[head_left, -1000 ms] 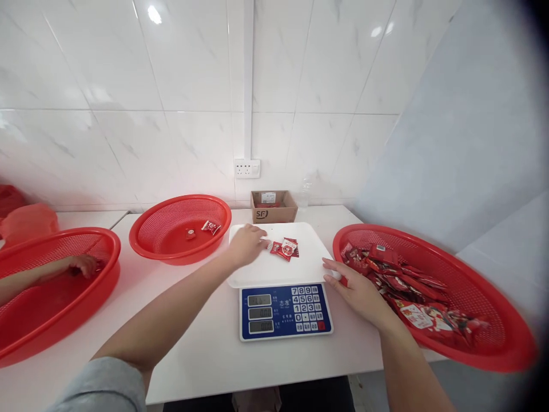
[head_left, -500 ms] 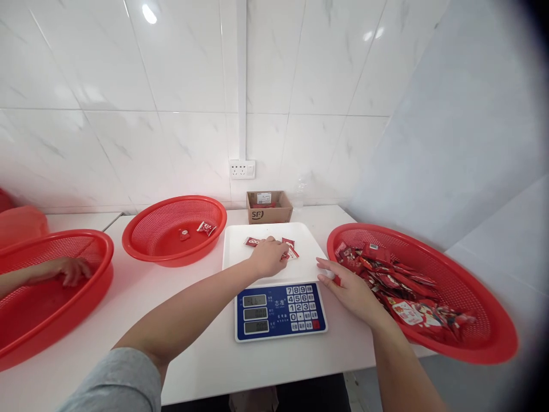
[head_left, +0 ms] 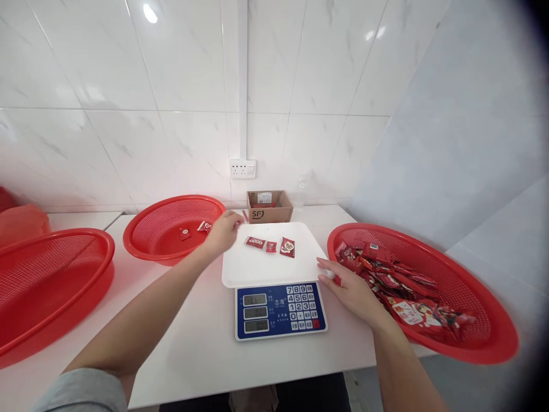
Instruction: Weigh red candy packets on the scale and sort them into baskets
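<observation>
My left hand (head_left: 223, 230) hovers between the scale and the middle red basket (head_left: 146, 245), fingers pinched on a small red packet (head_left: 245, 216). On the white pan of the scale (head_left: 257, 269) lie three red snack packets (head_left: 270, 245). The middle basket holds two packets (head_left: 195, 229). My right hand (head_left: 349, 289) rests on the table by the pan's right edge, fingers curled on a small white and red piece. Just beyond it, the right red basket (head_left: 480, 274) is filled with several red packets (head_left: 397, 280).
The scale's blue keypad and display (head_left: 279, 310) face me. A small cardboard box (head_left: 269, 207) stands against the tiled wall under a socket (head_left: 242, 169). A large red basket (head_left: 38, 286) sits at the far left, with red bags behind it.
My left hand lifted off the pan and moved left toward the middle basket with one packet. Three packets now lie uncovered on the pan. Another person's hand has gone from the left basket.
</observation>
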`<action>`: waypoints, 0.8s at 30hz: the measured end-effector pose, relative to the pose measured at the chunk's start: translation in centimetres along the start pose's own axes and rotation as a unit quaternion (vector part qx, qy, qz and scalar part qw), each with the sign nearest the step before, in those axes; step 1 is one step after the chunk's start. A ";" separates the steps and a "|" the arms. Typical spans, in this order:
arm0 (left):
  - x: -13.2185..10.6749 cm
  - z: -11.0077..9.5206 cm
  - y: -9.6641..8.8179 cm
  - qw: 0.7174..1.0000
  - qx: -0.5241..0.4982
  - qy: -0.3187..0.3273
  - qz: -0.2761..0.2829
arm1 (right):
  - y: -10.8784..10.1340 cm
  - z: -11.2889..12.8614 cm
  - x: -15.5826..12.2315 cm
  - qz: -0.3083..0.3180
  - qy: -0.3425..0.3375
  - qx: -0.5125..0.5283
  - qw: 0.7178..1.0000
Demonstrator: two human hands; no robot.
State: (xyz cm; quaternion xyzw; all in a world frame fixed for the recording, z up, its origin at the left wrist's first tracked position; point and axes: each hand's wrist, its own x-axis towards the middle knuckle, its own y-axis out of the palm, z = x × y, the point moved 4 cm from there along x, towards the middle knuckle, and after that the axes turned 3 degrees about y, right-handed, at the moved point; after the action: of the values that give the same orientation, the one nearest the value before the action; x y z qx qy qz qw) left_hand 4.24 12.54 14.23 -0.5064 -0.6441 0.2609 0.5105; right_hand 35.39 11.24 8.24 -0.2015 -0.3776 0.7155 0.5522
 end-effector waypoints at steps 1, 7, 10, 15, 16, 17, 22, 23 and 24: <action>0.0 1.6 -1.0 1.000 0.018 -0.020 -0.012 | 0.0 0.0 0.0 -0.001 0.000 -0.003 1.000; -0.8 6.2 -2.1 0.994 0.093 -0.056 -0.010 | 0.2 -0.1 0.1 0.002 0.001 -0.011 1.000; -0.9 2.9 0.3 0.996 0.073 0.026 0.044 | 0.2 -0.2 0.1 0.005 0.002 -0.014 1.000; -0.7 -4.7 4.6 0.973 0.021 0.170 0.153 | 0.2 -0.3 0.1 0.006 0.000 -0.011 1.000; -0.6 -5.5 5.3 0.968 0.018 0.182 0.170 | 0.2 -0.4 0.1 0.007 -0.001 -0.010 1.000; -0.5 -6.1 5.9 0.965 0.017 0.186 0.183 | 0.2 -0.4 0.1 0.009 -0.002 -0.009 1.000; 0.5 -6.4 7.6 0.968 0.023 0.148 0.200 | 0.4 -0.7 0.3 0.009 -0.002 -0.007 1.000; 0.7 -6.4 7.7 0.971 0.023 0.138 0.194 | 0.4 -0.8 0.3 0.008 -0.002 -0.006 1.000; 1.0 -6.6 7.7 0.974 0.023 0.129 0.187 | 0.5 -1.0 0.4 0.006 -0.002 -0.004 1.000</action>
State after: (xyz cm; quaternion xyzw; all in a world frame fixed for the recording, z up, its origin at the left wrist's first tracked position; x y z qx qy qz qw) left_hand 13.29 14.96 10.28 -0.6356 -0.4607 0.2989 0.5427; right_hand 35.63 11.84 7.30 -0.2049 -0.3806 0.7176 0.5461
